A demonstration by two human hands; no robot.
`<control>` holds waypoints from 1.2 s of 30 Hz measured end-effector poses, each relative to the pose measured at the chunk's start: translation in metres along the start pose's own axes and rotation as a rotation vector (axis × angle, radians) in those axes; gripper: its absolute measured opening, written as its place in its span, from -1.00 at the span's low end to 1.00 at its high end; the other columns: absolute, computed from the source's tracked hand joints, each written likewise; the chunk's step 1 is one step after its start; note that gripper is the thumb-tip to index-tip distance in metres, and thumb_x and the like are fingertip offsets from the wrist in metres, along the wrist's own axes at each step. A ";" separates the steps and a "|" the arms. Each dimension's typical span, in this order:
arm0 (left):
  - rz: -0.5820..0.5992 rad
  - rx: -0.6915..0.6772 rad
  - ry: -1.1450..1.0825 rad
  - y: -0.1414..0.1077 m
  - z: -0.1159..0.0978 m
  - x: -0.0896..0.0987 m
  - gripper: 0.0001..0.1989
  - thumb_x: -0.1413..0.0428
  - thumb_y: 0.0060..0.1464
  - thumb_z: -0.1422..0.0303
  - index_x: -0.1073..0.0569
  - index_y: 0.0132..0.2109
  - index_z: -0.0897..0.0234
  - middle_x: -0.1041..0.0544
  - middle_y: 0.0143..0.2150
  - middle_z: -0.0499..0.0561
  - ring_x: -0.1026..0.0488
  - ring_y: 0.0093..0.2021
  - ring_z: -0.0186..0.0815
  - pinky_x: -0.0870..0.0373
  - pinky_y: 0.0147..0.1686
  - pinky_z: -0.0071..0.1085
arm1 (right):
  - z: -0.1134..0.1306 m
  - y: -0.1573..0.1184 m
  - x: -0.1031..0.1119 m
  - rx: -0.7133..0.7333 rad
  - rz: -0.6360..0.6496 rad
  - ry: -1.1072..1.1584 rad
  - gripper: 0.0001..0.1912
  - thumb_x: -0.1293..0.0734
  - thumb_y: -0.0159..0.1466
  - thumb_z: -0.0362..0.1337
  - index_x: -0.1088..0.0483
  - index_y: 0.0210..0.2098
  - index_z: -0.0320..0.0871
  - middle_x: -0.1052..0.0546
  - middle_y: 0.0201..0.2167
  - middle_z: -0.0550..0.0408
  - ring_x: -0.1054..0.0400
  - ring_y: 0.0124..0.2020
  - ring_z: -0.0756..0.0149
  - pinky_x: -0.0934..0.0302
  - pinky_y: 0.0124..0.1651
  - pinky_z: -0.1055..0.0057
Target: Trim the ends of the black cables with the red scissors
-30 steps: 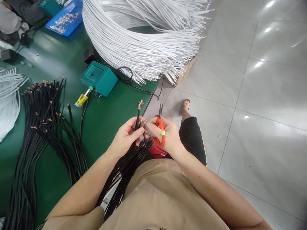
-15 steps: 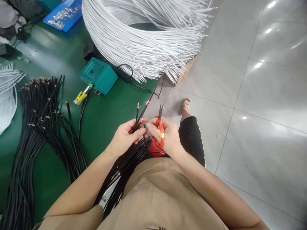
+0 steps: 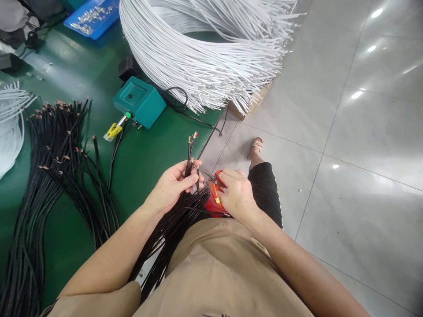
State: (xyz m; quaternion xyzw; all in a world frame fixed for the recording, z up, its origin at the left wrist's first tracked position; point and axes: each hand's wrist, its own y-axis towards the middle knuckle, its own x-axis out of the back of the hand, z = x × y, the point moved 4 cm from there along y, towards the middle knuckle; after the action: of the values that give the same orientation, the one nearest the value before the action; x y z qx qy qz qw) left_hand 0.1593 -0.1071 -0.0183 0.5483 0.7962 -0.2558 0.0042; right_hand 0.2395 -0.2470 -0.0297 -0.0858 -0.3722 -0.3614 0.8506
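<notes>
Left hand [image 3: 172,184]: fingers [image 3: 189,182] pinch black cables [image 3: 189,152] near the desk [image 3: 142,163], coloured wire ends [image 3: 195,134] standing clear, likely for visibility. Right hand [image 3: 238,189]: wrapped around orange scissors [image 3: 216,193], blades [image 3: 210,176] angled toward the cables, presumably for close reach.

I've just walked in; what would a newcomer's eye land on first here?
Probably the big coil of white cables at the top of the view. Next, near the middle, the orange-handled scissors in the right hand, beside the black cables held in the left hand. Then the teal box on the green table, below the coil's left side.
</notes>
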 end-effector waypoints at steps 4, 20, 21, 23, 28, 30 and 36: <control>-0.008 0.012 -0.006 0.001 0.001 0.001 -0.72 -0.24 0.02 0.37 -0.42 -0.10 0.28 -0.46 -0.40 -0.04 -0.45 -0.39 -0.40 -0.20 -0.56 -0.57 | 0.000 0.001 -0.002 0.073 -0.002 -0.126 -0.83 -0.27 0.15 -0.38 -0.28 -0.57 -0.15 -0.32 -0.59 0.16 -0.11 -0.52 0.41 0.01 -0.26 0.39; -0.105 -0.129 0.178 -0.002 -0.005 0.001 -0.76 -0.26 -0.03 0.40 -0.46 -0.16 0.24 -0.36 -0.40 -0.15 -0.42 -0.36 -0.46 -0.37 -0.19 -0.45 | 0.002 0.000 0.003 0.156 -0.108 -0.272 -0.79 -0.29 0.22 -0.29 -0.34 -0.54 -0.18 -0.34 -0.59 0.16 -0.10 -0.52 0.39 0.05 -0.31 0.38; -0.115 -0.127 0.192 -0.002 -0.004 0.002 -0.75 -0.26 -0.04 0.39 -0.46 -0.16 0.24 -0.37 -0.39 -0.14 -0.41 -0.35 -0.46 -0.37 -0.17 -0.45 | 0.002 -0.001 0.003 0.158 -0.110 -0.280 -0.80 -0.29 0.21 -0.30 -0.34 -0.54 -0.18 -0.34 -0.59 0.16 -0.10 -0.53 0.39 0.05 -0.31 0.38; -0.130 -0.121 0.209 -0.003 -0.004 0.003 -0.74 -0.27 -0.05 0.39 -0.47 -0.16 0.24 -0.38 -0.38 -0.13 -0.41 -0.34 -0.46 -0.37 -0.16 -0.45 | 0.003 -0.001 0.004 0.161 -0.116 -0.302 -0.81 -0.29 0.20 -0.30 -0.34 -0.54 -0.18 -0.35 -0.59 0.16 -0.10 -0.53 0.39 0.06 -0.32 0.37; -0.097 -0.105 0.158 -0.002 -0.002 0.002 -0.74 -0.26 -0.04 0.39 -0.47 -0.14 0.25 -0.38 -0.37 -0.12 -0.45 -0.34 -0.42 -0.39 -0.16 -0.39 | 0.004 -0.001 0.004 0.181 -0.135 -0.365 -0.81 -0.26 0.21 -0.33 -0.35 -0.54 -0.18 -0.36 -0.58 0.13 -0.10 -0.52 0.35 0.08 -0.33 0.35; -0.086 -0.093 0.142 -0.002 -0.002 0.001 -0.74 -0.25 -0.03 0.40 -0.46 -0.14 0.25 -0.38 -0.38 -0.12 -0.47 -0.35 -0.41 -0.40 -0.18 -0.38 | 0.004 -0.001 0.004 0.197 -0.135 -0.386 -0.81 -0.25 0.21 -0.35 -0.36 -0.53 -0.18 -0.36 -0.58 0.11 -0.11 -0.51 0.34 0.08 -0.33 0.35; -0.074 -0.087 0.140 -0.002 -0.003 -0.001 -0.77 -0.24 0.00 0.42 -0.44 -0.15 0.28 -0.39 -0.39 -0.12 -0.46 -0.36 -0.43 -0.40 -0.21 -0.41 | 0.005 -0.001 0.006 0.244 -0.154 -0.455 -0.80 -0.23 0.21 -0.37 -0.37 -0.53 -0.19 -0.34 -0.58 0.10 -0.09 -0.50 0.31 0.09 -0.33 0.34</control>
State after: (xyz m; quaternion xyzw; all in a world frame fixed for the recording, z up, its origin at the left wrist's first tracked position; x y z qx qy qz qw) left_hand 0.1591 -0.1072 -0.0142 0.5344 0.8245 -0.1822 -0.0369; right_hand 0.2390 -0.2492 -0.0219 -0.0330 -0.6000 -0.3491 0.7190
